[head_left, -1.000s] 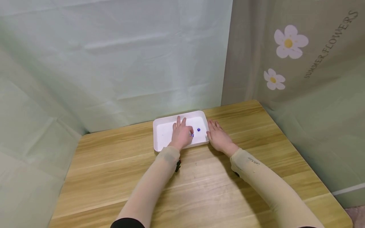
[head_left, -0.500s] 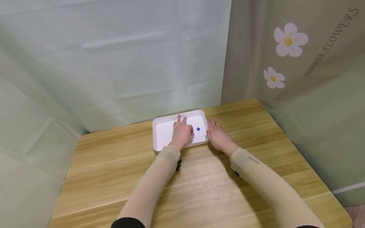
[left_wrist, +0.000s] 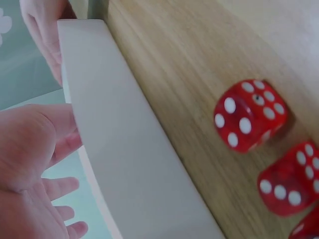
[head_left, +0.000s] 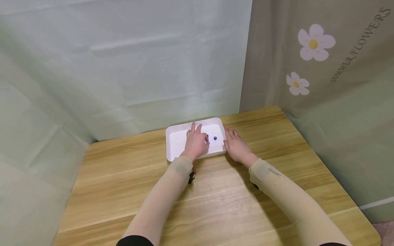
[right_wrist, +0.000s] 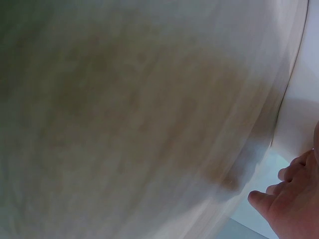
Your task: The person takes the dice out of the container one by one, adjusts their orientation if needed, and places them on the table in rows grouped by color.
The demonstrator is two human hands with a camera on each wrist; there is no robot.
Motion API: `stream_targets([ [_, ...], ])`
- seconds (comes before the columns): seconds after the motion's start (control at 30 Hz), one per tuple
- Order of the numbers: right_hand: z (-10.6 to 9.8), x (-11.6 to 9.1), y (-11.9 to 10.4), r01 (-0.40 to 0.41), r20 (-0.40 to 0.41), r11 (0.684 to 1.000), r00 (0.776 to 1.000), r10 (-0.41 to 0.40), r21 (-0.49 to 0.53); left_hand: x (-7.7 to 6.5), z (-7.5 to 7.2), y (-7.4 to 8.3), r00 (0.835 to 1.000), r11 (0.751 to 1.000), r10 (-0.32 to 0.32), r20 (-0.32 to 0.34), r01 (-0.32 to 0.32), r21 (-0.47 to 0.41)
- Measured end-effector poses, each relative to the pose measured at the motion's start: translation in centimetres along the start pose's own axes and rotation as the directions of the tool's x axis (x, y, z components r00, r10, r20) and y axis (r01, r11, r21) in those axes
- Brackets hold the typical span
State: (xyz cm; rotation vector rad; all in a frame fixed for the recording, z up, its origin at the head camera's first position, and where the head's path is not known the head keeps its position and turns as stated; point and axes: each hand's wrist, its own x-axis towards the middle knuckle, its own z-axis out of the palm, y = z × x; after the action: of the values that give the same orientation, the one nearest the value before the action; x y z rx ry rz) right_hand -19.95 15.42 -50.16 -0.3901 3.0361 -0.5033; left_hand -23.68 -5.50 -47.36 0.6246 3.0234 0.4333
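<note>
A shallow white tray (head_left: 175, 145) lies near the back edge of the table. My left hand (head_left: 196, 143) reaches into it, index finger curled down to the thumb and the other fingers stretched out. A blue die (head_left: 208, 142) shows at the thumb and index tips, which pinch it. Just behind those tips peeks a second blue die (head_left: 207, 136), partly hidden; another blue die (head_left: 215, 138) lies to the right on the tray floor. Against the tray's right end rests my right hand (head_left: 238, 148), its fingers straight. In the left wrist view the tray wall hides the left fingertips.
Under my left wrist, in front of the tray, several red dice (left_wrist: 250, 115) lie on the wooden table (head_left: 215, 198). Pale curtains (head_left: 154, 68) hang behind and beside the table, close to its back edge.
The blue die at my left fingertips has shifted slightly toward the back of the tray, and a second one has come into sight behind it. My right hand stays against the tray.
</note>
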Motion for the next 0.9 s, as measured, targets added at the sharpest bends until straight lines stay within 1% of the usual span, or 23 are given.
stream_targets([
  [0.2,-0.2,-0.1,-0.1,-0.003,0.004,1.000,1.000,0.003,0.012,-0.4,-0.6,-0.5,1.000,1.000,-0.008,-0.010,0.007,-0.025],
  [0.47,-0.1,-0.1,0.0,-0.006,0.013,1.000,1.000,0.006,0.024,-1.1,-0.8,-1.0,1.000,0.999,-0.011,-0.019,0.010,-0.035],
  [0.57,0.1,0.0,0.1,-0.008,0.022,1.000,1.000,0.008,0.020,-1.4,-1.0,-1.1,1.000,0.999,-0.003,-0.031,0.002,-0.045],
  [0.73,-0.1,0.0,0.1,-0.015,0.024,1.000,1.000,0.014,0.021,-2.1,-1.6,-1.3,0.998,0.997,0.034,-0.053,-0.037,-0.072],
  [0.9,-0.1,-0.1,-0.1,-0.017,0.014,1.000,1.000,0.017,0.022,-3.5,-2.4,-1.6,0.994,0.991,0.085,-0.070,-0.092,-0.100],
])
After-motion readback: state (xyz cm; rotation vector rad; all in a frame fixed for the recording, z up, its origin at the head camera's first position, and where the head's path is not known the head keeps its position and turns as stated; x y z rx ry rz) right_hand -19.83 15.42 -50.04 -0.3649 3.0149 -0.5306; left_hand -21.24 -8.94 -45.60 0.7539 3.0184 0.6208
